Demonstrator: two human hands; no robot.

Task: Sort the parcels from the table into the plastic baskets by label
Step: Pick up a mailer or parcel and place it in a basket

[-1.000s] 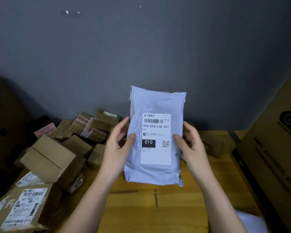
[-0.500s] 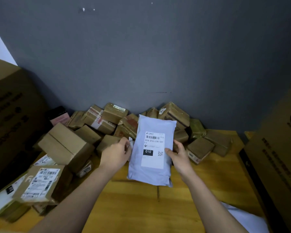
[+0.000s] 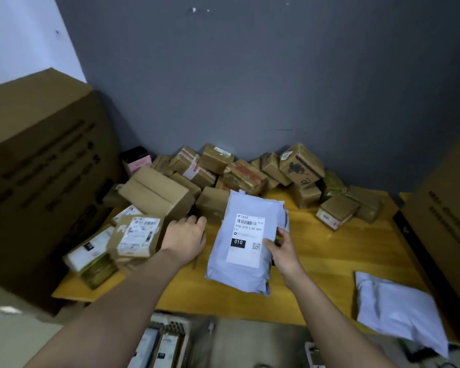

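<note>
Right hand pinches the mailer by its right edge above the worktop; left hand hovers relaxed, holding nothing. The soft, light, slick-looking bag likely wants an edge grip.

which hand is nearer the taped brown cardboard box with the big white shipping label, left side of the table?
Left. The left hand hovers just right of that taped brown cardboard box; the right hand is farther right, gripping the grey poly mailer.

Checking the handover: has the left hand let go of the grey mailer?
Yes. The left hand has left the grey mailer, moving left toward the brown boxes.
</note>
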